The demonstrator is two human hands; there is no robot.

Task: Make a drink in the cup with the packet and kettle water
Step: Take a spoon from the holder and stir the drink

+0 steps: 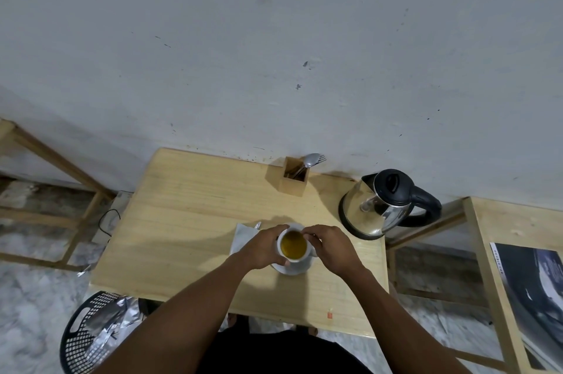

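Note:
A white cup (294, 247) full of yellow-brown liquid stands on a white saucer (297, 268) near the middle of the wooden table (189, 221). My left hand (262, 248) wraps around the cup's left side. My right hand (330, 245) is at the cup's right side with fingertips at the rim; whether it grips the handle is hidden. A steel kettle (380, 206) with a black lid and handle sits on its base at the table's right back. A white napkin or packet (243, 236) lies just left of the cup, partly under my left hand.
A wooden holder (291, 180) with a spoon and fork stands at the table's back edge against the wall. A black basket (91, 331) with silver wrappers sits on the floor at lower left. Wooden frames stand left and right (487, 251).

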